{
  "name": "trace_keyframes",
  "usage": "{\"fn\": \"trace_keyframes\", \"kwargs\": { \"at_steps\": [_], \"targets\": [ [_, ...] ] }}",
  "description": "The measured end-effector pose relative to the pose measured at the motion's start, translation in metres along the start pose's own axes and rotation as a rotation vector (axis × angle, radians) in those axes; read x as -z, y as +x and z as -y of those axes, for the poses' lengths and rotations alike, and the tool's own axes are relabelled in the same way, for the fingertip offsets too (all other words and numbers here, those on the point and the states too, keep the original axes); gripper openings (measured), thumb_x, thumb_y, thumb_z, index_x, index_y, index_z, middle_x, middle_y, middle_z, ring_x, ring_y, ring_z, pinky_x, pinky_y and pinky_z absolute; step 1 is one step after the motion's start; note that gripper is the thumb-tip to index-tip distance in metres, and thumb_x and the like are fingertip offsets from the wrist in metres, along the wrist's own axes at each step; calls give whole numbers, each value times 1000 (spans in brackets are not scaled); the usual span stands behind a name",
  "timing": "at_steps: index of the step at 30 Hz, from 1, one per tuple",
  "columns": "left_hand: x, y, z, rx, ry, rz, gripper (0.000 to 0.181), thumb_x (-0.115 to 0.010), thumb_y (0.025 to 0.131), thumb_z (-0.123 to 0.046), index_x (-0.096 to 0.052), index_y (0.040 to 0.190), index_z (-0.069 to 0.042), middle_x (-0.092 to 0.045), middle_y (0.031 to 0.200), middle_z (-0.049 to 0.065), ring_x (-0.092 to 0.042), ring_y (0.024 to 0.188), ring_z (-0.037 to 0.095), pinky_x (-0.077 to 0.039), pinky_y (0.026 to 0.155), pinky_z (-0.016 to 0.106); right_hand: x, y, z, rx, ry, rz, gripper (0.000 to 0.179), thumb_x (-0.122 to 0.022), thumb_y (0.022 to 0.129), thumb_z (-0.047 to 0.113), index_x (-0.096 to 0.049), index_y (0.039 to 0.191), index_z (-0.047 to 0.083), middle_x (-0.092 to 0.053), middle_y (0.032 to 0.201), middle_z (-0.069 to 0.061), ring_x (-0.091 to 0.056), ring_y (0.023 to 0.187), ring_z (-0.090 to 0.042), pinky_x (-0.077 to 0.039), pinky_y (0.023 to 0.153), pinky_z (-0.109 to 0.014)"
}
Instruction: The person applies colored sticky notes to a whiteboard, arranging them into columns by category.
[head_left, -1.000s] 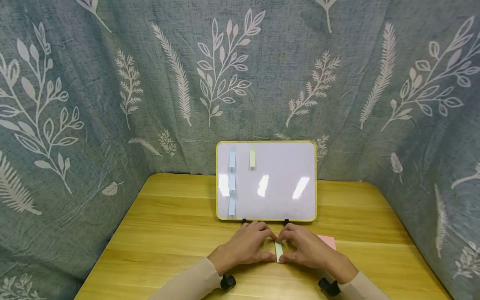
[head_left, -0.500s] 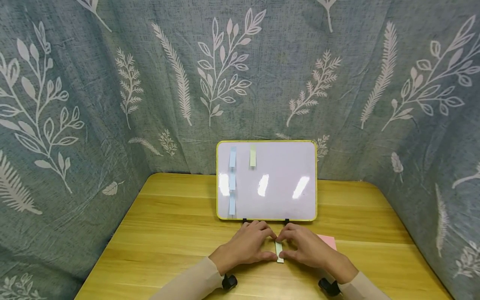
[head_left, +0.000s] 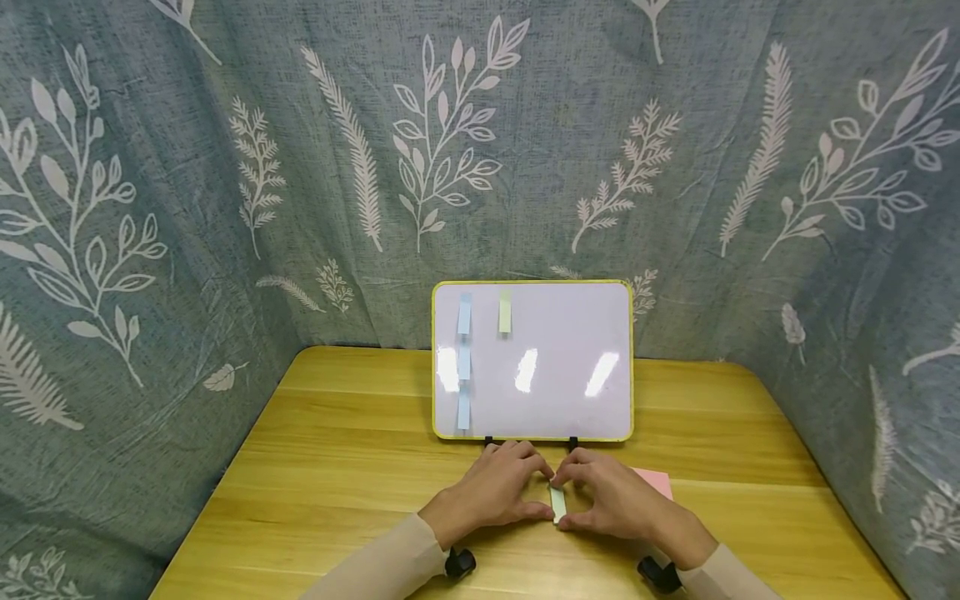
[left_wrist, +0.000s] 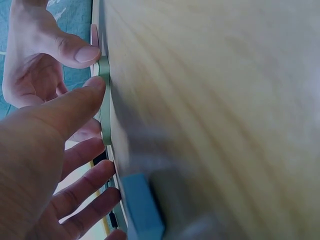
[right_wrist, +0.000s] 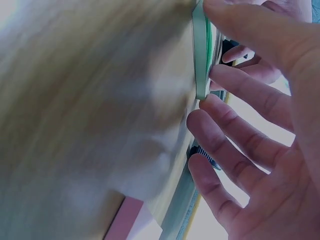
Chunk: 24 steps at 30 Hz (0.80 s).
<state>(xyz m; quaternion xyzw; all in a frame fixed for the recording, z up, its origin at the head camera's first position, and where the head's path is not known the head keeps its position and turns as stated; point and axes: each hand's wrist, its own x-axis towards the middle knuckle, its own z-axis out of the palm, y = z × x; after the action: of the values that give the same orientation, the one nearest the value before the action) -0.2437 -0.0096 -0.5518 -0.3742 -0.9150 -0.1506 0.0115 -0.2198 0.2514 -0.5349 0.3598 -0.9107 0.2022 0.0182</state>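
Pad, slim, pale green, on bench before whiteboard; left hand and right hand both pinch it. Right thumb just slid to pad's near end, pad barely moved. Likely edge being worked; no loose sheet visible.

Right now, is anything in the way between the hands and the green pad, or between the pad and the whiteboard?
Nothing visible: the left hand and right hand both touch the green pad. Toward the whiteboard stand only their fingers at the pad's far end and low black feet under the board.
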Motion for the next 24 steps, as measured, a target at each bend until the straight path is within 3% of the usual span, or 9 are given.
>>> {"fn": "trace_keyframes", "kwargs": {
  "at_steps": [9,13,24],
  "targets": [
    [1,1,1,7,-13,5,52,-86,101,-65,-81,140,-31,-74,143,-10,-67,140,14,-56,119,48,1,-3,2,45,-45,-20,29,-99,95,39,-86,116,24,-79,130,1,-77,111,-16,-66,93,-35],
    [0,1,2,9,-18,3,52,-86,101,-66,-81,140,-31,-75,143,-10,-68,140,14,-56,118,47,1,-3,2,42,-58,-9,32,-102,93,44,-86,114,27,-79,132,0,-77,112,-17,-66,91,-34],
    [-1,1,4,-2,-15,2,51,-84,102,-66,-80,141,-32,-74,144,-9,-68,141,15,-56,118,50,-1,-5,5,19,-74,-2,21,-96,96,35,-85,112,27,-80,132,2,-78,111,-16,-66,93,-36]
  ]
}}
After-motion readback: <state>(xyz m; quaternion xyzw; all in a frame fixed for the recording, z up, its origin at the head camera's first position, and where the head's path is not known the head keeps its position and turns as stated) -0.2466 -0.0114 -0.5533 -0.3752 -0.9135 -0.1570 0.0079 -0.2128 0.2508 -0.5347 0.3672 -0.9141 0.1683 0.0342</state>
